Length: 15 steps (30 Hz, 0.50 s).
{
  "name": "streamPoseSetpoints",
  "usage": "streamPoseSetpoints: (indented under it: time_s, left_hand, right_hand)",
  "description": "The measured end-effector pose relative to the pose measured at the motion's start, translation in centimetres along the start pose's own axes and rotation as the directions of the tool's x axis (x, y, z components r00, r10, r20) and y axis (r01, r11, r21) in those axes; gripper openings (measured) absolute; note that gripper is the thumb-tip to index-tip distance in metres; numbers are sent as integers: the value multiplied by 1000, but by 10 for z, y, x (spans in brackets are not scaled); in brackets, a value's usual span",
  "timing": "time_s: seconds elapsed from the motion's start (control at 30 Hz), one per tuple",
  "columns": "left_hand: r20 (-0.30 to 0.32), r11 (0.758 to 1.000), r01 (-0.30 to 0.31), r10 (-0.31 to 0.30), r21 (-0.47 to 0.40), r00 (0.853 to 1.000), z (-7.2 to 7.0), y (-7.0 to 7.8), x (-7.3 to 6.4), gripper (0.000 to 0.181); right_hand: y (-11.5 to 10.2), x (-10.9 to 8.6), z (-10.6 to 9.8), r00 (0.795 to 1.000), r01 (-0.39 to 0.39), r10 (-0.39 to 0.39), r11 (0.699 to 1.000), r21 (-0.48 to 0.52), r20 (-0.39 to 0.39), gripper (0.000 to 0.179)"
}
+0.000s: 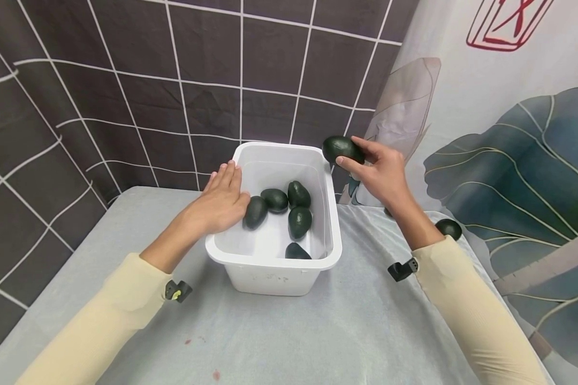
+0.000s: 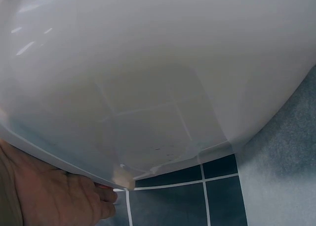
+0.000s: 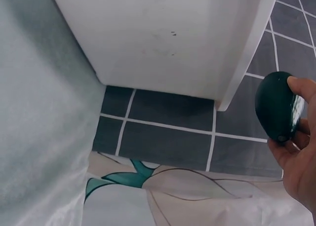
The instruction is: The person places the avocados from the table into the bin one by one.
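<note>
A white plastic tub (image 1: 273, 280) stands on the cloth-covered table with several dark green avocados (image 1: 299, 222) on its floor. My left hand (image 1: 220, 207) lies along the tub's left rim, fingers straight and pointing toward the back; the left wrist view has that hand (image 2: 61, 199) low at the outer wall. At the tub's back right corner, raised about rim height, my right hand (image 1: 384, 170) pinches another avocado (image 1: 341, 150) between thumb and fingers. In the right wrist view this avocado (image 3: 275, 106) appears beside the tub's outer wall.
A loose avocado (image 1: 448, 229) lies on the table to the right, beyond my right forearm, and a second one is mostly hidden behind that wrist. Behind the table hang a dark tile-patterned backdrop (image 1: 207, 53) and, on the right, a leaf-printed cloth (image 1: 525, 155).
</note>
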<state>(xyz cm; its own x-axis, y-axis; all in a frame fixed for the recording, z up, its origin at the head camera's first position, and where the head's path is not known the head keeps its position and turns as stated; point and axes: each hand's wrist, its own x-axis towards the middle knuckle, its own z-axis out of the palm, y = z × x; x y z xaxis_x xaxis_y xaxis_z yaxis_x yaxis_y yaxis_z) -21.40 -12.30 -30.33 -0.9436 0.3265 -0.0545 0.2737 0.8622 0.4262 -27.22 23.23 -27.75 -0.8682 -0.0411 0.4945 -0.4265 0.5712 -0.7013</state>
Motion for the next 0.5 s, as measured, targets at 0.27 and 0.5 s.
streamPoseSetpoints:
  time_s: [0.27, 0.5]
  left_hand:
    - [6, 1000, 2, -2, -3, 1000, 0, -1, 0, 78]
    - [4, 1000, 0, 0, -2, 1000, -1, -1, 0, 78]
  right_hand:
    - [-10, 3, 6, 1000, 5, -6, 999, 43, 13, 58]
    - [-16, 6, 14, 999, 37, -39, 997, 74, 28, 55]
